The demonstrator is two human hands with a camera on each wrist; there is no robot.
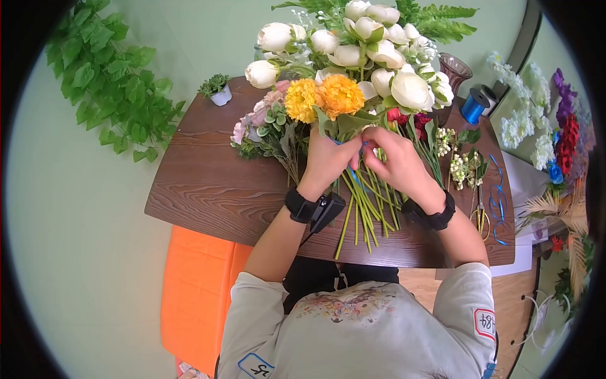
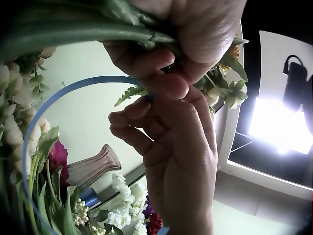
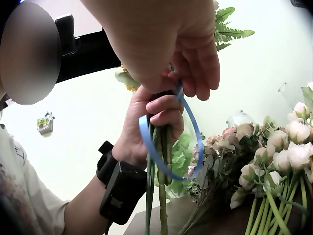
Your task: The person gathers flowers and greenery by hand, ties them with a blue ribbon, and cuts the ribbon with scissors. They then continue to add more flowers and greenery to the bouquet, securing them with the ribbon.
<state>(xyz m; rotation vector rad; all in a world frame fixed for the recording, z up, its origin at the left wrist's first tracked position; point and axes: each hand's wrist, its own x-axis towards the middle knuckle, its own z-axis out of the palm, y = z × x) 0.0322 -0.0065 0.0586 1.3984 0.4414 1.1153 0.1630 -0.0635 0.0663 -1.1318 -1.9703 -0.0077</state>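
Observation:
My left hand (image 1: 324, 159) grips the stems (image 3: 163, 196) of a small bunch with a yellow flower (image 1: 302, 100) and an orange one (image 1: 341, 95). A blue ribbon (image 3: 199, 147) loops out below the fingers at these stems. With thumb and fingertips my right hand (image 1: 404, 165) pinches the ribbon close against the left hand; the pinch itself is partly hidden. In the head view, green stems (image 1: 361, 218) spread over the table beneath both hands. White flowers (image 1: 411, 91) stand just beyond them, with pink and mauve flowers (image 1: 252, 123) to the left.
On the wooden table (image 1: 202, 183), scissors (image 1: 481, 224) and a curled blue ribbon strip (image 1: 499, 202) lie at the right. Behind are a ribbon spool (image 1: 473, 108) and a glass vase (image 1: 456, 68). A small potted plant (image 1: 220, 93) stands at the back left.

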